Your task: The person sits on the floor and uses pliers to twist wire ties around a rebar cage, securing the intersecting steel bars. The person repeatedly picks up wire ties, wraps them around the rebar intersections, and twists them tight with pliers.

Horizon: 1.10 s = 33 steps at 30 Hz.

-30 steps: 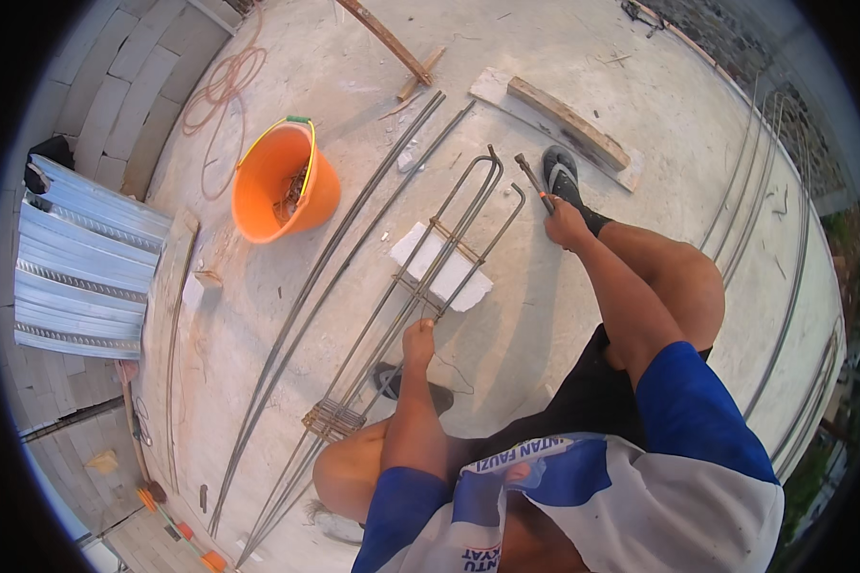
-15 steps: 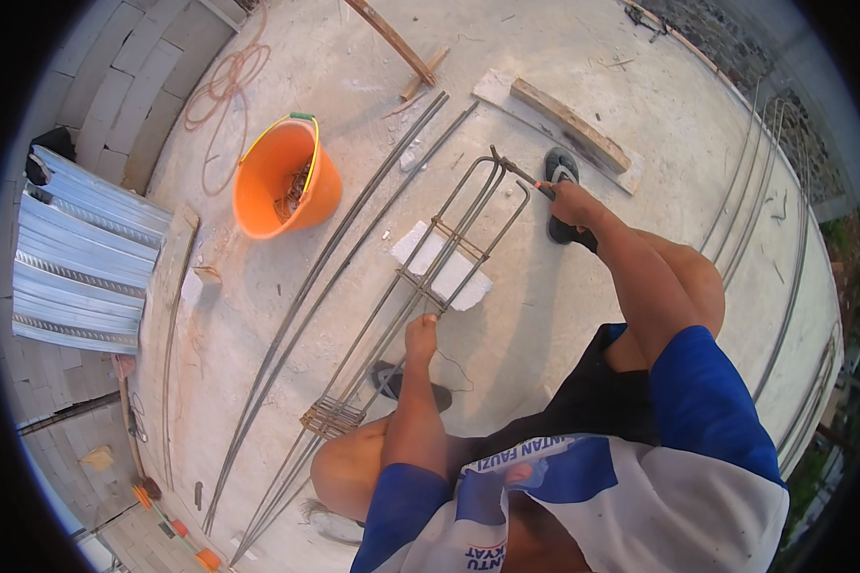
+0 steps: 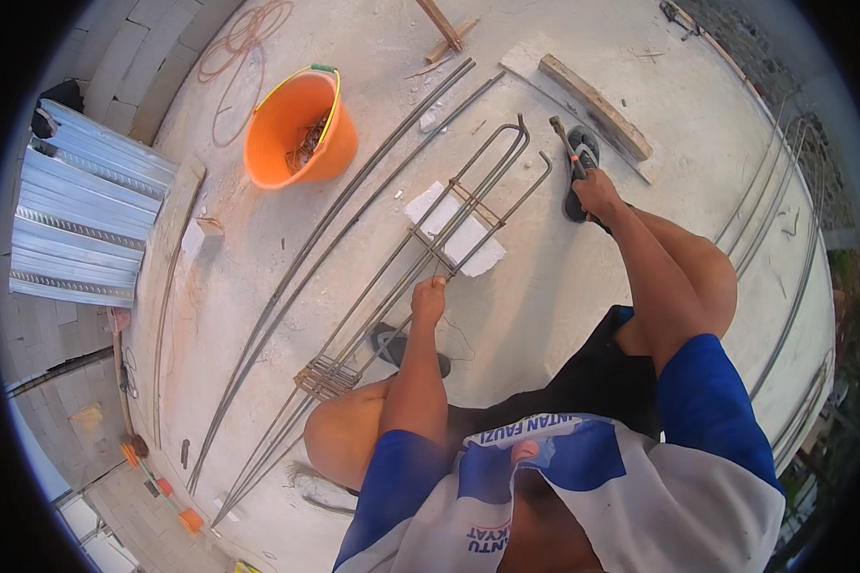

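A long cage of steel rebar (image 3: 382, 307), bound with square stirrups, lies slantwise in front of me. Its far bars end in bent hooks. My left hand (image 3: 428, 298) is closed round a bar of the cage, close to one of the stirrups. Beyond the cage's right side, my right hand (image 3: 598, 194) grips a hammer (image 3: 572, 151) with an orange-and-dark handle, its small head up and apart from the hooked ends. A white block (image 3: 480, 250) lies under the far part of the cage. Several stirrups (image 3: 327, 378) are bunched beside my left knee.
An orange bucket (image 3: 266, 143) with bits of wire inside stands at the far left. Loose rebar (image 3: 301, 272) runs alongside the cage. A timber piece (image 3: 597, 107) lies on a board at the far right. Corrugated metal sheets (image 3: 86, 205) rest against the left block wall.
The hammer has come away from the cage's hooked end, rising and moving right with my right hand. My left hand stays on the cage. The view has shifted slightly.
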Motion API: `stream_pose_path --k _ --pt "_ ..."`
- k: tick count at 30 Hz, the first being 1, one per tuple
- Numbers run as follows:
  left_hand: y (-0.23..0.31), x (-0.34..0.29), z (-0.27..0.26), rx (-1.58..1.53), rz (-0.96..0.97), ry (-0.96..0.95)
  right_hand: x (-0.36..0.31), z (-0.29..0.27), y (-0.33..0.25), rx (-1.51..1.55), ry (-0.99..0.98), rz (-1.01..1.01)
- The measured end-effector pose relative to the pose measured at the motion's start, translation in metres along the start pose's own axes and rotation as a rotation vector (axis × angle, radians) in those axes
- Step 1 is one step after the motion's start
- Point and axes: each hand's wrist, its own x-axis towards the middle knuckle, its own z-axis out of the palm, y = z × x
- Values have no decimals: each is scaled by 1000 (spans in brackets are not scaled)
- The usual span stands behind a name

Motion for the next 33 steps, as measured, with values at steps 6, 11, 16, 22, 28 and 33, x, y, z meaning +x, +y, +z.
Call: stream_pose_path --k 6,11,16,22,28,33 --pt "-13 9 5 29 -20 -63 -32 39 -5 -29 -130 -96" --pt "-18 15 11 45 -17 -62 -65 75 -5 -314 -302 -216" --pt "-13 18 14 44 -94 -108 -61 95 12 -410 -208 -359" --pt "-10 17 11 64 -24 -90 -48 95 23 -434 -76 -355" --pt "-17 13 10 61 55 -75 -45 94 15 -429 0 -323" --pt "-31 17 14 35 28 -125 -41 98 9 -388 94 -358"
